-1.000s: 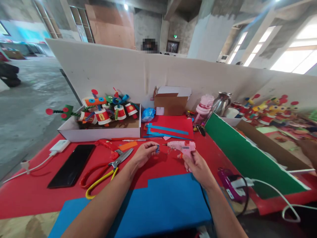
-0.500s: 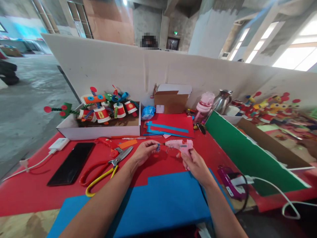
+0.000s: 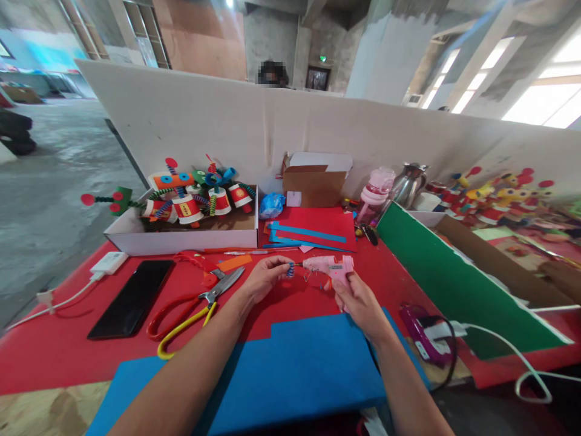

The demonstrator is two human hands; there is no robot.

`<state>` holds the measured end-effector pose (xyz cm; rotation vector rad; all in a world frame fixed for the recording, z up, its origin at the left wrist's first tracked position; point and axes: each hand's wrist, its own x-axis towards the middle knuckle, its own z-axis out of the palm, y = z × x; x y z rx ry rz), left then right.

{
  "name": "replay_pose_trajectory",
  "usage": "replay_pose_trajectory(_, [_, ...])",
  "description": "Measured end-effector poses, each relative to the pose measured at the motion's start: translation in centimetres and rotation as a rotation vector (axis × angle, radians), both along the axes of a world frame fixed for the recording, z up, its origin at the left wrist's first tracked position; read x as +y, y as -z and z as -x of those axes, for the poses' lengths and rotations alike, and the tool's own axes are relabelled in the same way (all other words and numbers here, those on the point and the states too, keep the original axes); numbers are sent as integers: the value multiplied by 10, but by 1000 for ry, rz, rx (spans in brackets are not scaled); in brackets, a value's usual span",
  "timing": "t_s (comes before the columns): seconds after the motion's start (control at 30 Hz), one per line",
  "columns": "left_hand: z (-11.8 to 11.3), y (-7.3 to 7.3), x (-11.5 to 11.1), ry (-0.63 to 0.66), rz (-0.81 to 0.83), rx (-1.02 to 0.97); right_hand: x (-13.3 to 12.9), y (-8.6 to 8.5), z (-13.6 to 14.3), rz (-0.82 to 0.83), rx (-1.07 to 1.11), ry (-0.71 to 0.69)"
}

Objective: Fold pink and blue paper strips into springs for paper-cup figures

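Between the fingertips of my left hand is a small folded paper spring, striped blue and pale. My right hand is wrapped round the grip of a pink hot glue gun. The gun points left, and its nozzle is at the paper spring; whether it touches, I cannot tell. Both hands are above the red table covering, just beyond a blue sheet. Left of my left hand lie scissors with one red and one yellow handle, their blades apart.
A white box of paper-cup figures stands back left, with a black phone before it. Blue strips lie on red paper behind my hands. A green-sided box and a purple power bank are on the right.
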<state>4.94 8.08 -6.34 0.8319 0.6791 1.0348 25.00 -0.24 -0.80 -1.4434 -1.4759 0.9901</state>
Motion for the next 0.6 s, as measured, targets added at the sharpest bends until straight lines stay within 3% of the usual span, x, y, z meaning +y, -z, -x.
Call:
replay_pose_trajectory(0.33, [-1, -1, -1, 12, 14, -6, -2, -4, 3, 20, 15, 18])
replay_pose_trajectory(0.6, [0, -1, -1, 15, 12, 7, 0, 3, 1, 11, 14, 25])
